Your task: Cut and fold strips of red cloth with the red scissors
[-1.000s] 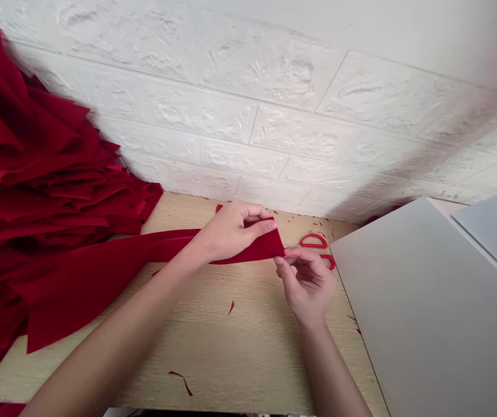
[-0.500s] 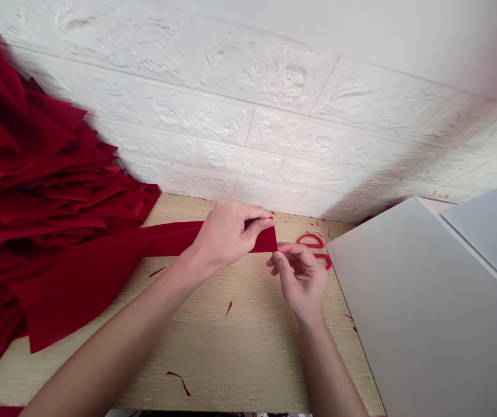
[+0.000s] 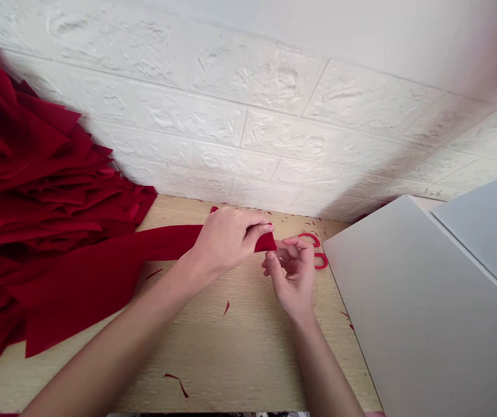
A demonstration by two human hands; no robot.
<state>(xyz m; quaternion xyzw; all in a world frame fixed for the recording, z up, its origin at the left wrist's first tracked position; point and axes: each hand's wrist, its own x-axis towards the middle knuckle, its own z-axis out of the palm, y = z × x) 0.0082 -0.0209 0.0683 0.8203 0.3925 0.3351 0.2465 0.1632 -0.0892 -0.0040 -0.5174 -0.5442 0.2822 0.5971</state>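
Note:
My left hand (image 3: 225,238) is closed on a dark red fabric strip (image 3: 161,243), pinching it near its right end with thumb and fingers. The strip runs left from there across the tabletop and widens into a loose flap by the pile. Just off the strip's cut end is my right hand (image 3: 294,275), palm turned up, with thumb and fingers apart; whether a fingertip touches the fabric I cannot tell. Behind the right fingers lie scissors (image 3: 321,262) with red handles, their blades hidden from sight.
A tall heap of red fabric pieces (image 3: 35,174) fills the left side against the white brick-patterned wall (image 3: 214,104). A grey-white box-like panel (image 3: 409,301) borders the right. Small red scraps (image 3: 226,308) lie scattered over the wooden tabletop (image 3: 231,359).
My right thumb and fingers have parted from the strip's corner, and that hand has shifted slightly left. My left hand keeps its pinch; the strip's end now tilts a little.

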